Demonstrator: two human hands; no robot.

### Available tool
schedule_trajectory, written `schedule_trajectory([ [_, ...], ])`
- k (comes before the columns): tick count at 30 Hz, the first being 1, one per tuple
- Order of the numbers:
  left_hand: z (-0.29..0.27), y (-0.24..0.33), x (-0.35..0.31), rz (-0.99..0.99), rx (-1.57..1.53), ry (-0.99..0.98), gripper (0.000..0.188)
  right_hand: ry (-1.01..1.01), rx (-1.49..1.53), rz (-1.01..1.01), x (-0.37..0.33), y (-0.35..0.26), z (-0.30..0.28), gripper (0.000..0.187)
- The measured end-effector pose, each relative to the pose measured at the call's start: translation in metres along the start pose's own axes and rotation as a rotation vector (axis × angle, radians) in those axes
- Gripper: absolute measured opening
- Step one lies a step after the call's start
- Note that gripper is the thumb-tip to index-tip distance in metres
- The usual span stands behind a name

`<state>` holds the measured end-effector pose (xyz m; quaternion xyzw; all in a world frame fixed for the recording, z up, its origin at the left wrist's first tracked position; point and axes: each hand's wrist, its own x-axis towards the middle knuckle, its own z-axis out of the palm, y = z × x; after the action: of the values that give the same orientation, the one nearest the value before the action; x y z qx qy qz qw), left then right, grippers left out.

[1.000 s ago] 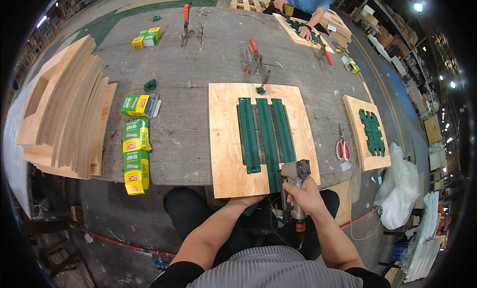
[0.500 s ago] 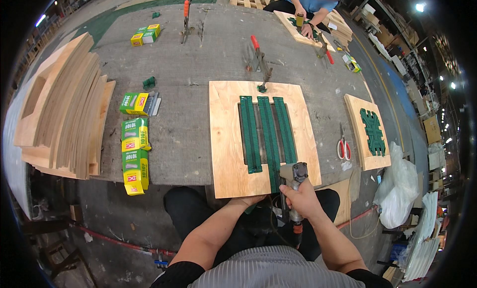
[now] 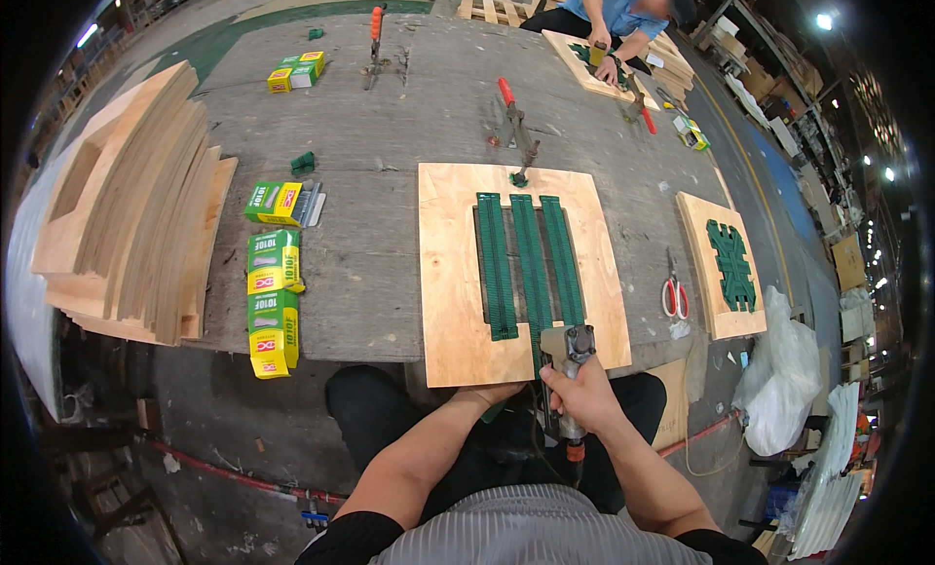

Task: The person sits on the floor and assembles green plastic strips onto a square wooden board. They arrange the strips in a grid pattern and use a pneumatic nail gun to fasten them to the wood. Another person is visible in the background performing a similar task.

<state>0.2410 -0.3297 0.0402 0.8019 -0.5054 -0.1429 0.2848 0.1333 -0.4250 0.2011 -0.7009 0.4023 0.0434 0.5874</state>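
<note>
My right hand (image 3: 587,394) is wrapped round the grip of a pneumatic staple gun (image 3: 567,344), whose nose is at the near end of the middle green elastic webbing strap (image 3: 531,263). Two more straps, a left one (image 3: 498,273) and a right one (image 3: 562,263), also span the opening in the pale wooden board (image 3: 448,302). The board lies flat with its near edge over the table's edge. My left hand (image 3: 484,395) is at that edge, its fingers hidden beneath. A bit of green webbing shows beside it. A red-handled toggle clamp (image 3: 519,127) touches the board's far edge.
At left are stacked wooden boards (image 3: 136,214) and green-yellow staple boxes (image 3: 275,263). Red-handled scissors (image 3: 674,294) and a webbed board (image 3: 716,263) lie at right. Across the table (image 3: 370,224), a co-worker (image 3: 614,24) works on another board. A plastic bag (image 3: 779,380) hangs at right.
The view has shifted slightly, so the table things appear a little further right. The staple gun and my right hand have moved slightly left relative to the board. My left hand stays at the board's edge.
</note>
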Motion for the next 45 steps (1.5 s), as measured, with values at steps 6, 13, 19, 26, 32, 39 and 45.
schedule_trajectory([
  [6,-0.001,0.004,-0.006,0.017,0.041,0.063,0.034,-0.007,0.025,-0.088,-0.002,0.009,0.003,0.023],
  [13,0.000,0.013,-0.007,0.093,0.109,0.051,0.037,0.049,0.185,-0.145,-0.015,0.011,-0.013,0.018],
  [19,0.005,0.043,-0.031,-0.179,-0.565,-0.087,0.047,0.194,0.325,-0.238,-0.034,0.012,-0.058,0.016],
  [26,-0.032,0.072,-0.054,-0.348,-1.104,-0.122,0.031,0.201,0.400,-0.228,-0.042,0.034,-0.071,0.017],
  [32,-0.113,0.065,0.022,-0.495,-1.313,-0.048,0.032,0.073,0.372,-0.218,-0.026,0.029,-0.059,0.023],
  [39,-0.125,0.037,0.091,-0.687,-1.327,-0.140,0.032,-0.014,0.283,-0.140,-0.003,0.017,-0.048,0.026],
  [45,-0.111,0.029,0.096,-0.745,-1.351,-0.150,0.030,-0.016,0.239,-0.125,0.006,0.015,-0.040,0.030],
])
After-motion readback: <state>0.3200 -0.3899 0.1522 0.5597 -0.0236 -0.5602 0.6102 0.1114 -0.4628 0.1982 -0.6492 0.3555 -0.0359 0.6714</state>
